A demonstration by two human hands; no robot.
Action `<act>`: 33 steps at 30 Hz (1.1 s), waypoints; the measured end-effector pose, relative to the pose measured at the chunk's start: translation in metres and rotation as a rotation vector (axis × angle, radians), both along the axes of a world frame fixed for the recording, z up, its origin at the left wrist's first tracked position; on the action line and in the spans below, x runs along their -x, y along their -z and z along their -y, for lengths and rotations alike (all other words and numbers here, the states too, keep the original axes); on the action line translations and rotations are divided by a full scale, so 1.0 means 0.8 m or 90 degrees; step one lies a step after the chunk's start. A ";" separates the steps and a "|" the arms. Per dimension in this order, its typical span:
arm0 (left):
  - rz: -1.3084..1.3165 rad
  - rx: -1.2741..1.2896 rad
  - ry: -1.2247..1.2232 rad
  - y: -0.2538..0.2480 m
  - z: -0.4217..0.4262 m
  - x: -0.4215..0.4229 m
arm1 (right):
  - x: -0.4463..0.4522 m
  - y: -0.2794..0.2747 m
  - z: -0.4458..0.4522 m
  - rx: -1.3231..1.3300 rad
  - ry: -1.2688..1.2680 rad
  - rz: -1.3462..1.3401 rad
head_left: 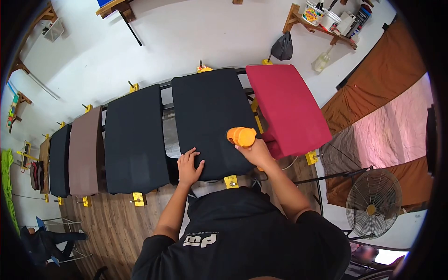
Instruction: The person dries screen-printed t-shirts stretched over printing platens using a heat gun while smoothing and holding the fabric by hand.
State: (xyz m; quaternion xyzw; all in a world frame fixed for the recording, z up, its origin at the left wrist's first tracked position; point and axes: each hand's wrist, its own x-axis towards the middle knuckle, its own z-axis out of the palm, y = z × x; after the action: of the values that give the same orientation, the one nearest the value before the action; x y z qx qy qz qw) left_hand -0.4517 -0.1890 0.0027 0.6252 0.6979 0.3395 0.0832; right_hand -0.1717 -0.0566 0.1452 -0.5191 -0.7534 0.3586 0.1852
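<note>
My right hand [257, 154] is closed around the handle of an orange heat gun [242, 136], held over a black T-shirt [210, 112]. The shirt is stretched flat on a board directly in front of me. Fingers spread, my left hand [190, 168] rests on the near left edge of that same black fabric. A bit of the orange handle shows below my right hand; the nozzle end is hard to see. To the right lies a crimson shirt [289, 107] on its own board, and to the left another black shirt [135, 140].
A brown shirt [85, 151] and more boards continue leftward, with yellow brackets [231, 182] at their ends. A standing fan [373, 204] is at lower right. Tubs and bottles fill a wall shelf [322, 32]. Another person [49, 242] sits at lower left.
</note>
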 end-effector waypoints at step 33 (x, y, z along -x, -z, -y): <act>-0.029 -0.005 -0.027 0.014 0.008 -0.005 | 0.015 0.000 0.015 -0.059 -0.065 -0.038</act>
State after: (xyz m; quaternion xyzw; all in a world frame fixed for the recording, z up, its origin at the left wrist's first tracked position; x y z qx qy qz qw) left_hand -0.4480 -0.1953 -0.0086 0.6182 0.7112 0.3296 0.0579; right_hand -0.1837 -0.0688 0.1451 -0.4599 -0.7889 0.3477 0.2128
